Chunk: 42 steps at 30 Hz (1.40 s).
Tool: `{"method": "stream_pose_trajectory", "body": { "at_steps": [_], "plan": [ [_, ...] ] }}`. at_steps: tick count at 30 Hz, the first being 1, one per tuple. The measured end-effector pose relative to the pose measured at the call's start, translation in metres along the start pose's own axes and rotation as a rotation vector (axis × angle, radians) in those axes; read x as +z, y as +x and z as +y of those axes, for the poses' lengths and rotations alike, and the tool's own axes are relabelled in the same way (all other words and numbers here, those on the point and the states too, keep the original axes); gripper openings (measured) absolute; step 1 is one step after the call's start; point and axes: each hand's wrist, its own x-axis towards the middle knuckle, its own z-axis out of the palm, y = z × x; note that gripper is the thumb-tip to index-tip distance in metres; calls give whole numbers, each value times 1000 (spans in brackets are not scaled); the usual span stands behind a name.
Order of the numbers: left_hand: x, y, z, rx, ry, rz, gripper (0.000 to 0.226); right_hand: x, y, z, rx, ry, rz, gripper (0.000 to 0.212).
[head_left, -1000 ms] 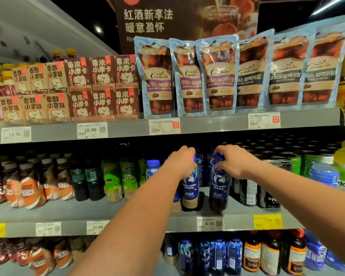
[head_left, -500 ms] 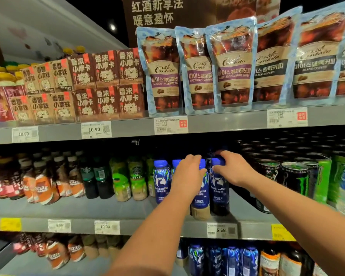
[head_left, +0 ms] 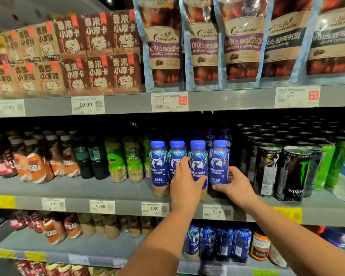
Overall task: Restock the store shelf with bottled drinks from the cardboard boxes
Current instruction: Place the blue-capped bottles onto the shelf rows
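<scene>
Blue bottles (head_left: 198,164) gripped low by left hand (head_left: 185,183) and right hand (head_left: 236,189).

top row: blue-edged Cantata coffee pouches (head_left: 203,42) upright, side by side | left of them: brown cartons (head_left: 98,52) stacked two high | middle row, right: black Monster cans (head_left: 293,172) in ranks | under cartons: white price tag (head_left: 88,104) reading 10.90

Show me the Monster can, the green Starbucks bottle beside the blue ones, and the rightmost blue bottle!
Monster can (head_left: 295,176): head view, on its black front.
Green Starbucks bottle (head_left: 133,157): head view, on its green label.
Rightmost blue bottle (head_left: 219,162): head view, on its deer label.
</scene>
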Motion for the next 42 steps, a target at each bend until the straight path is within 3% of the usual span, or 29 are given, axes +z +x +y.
{"method": "stream_pose_trajectory", "body": {
  "at_steps": [5, 9, 13, 16, 18, 22, 25, 27, 33, 37, 42],
  "plan": [
    [14, -21, 14, 94, -124, 83, 23, -1, 6, 10, -12, -30, 50, 53],
    [48, -33, 36, 141, -348, -34, 24, -5, 5, 7, -9, -36, 142, 40],
    [70, -29, 46, -35, -451, -13, 34, -11, 3, 10, 25, -40, 198, 36],
    [71, -19, 53, -293, -573, 5, 39, -16, 2, 15, 62, -13, 255, 35],
    [75, -15, 52, -449, -678, -12, 45, -17, 1, 15, 51, 40, 236, 28],
    [88, -8, 47, -540, -731, -12, 58, -16, 5, 12, 61, 150, 142, 44],
    [95, 8, 48, -621, -914, -56, 51, -15, 11, 6, 142, 225, 19, 36],
    [95, 13, 51, -669, -990, -63, 43, -15, 18, 5, 219, 344, -35, 45],
    [98, 3, 56, -730, -1100, 36, 44, -14, 23, 10, 286, 600, 73, 44],
    [101, 10, 55, -753, -1102, 16, 53, -11, 30, 10, 321, 619, -72, 58],
    [107, 14, 52, -794, -1129, 17, 43, -10, 33, 11, 356, 662, -156, 65]
  ]
}}
